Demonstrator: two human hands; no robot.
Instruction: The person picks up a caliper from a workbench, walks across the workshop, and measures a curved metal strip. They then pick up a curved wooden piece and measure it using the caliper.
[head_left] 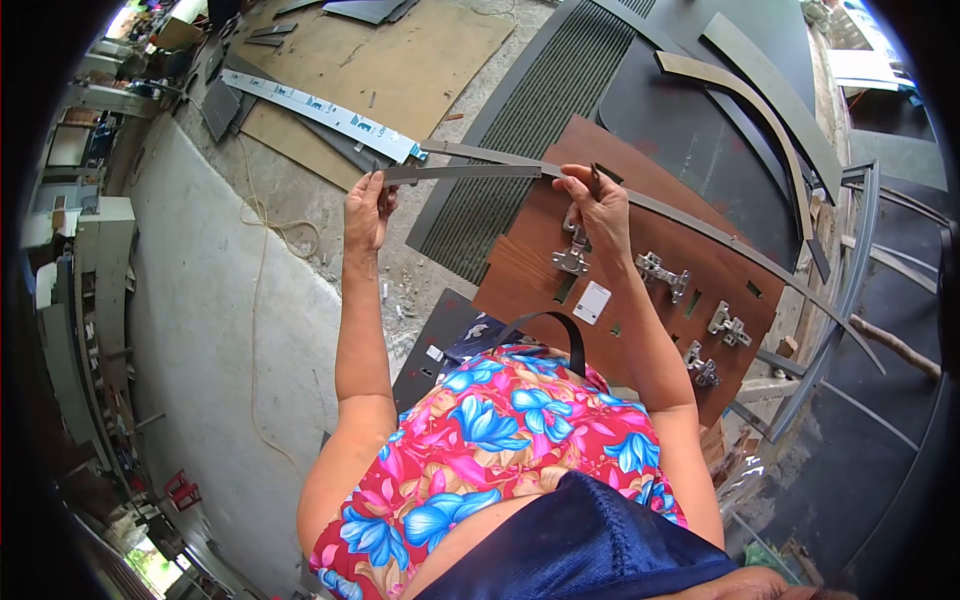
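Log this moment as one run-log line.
left hand: grips thin grey strip end | right hand: grips strip | below: brown wooden panel, silver metal hinges

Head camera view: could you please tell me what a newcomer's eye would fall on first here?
Most striking is the long grey strip, held up at centre between the left hand and the right hand. Just below the right hand lies a brown wooden panel carrying several metal hinges. At the bottom, the person's bright floral shirt fills the foreground.
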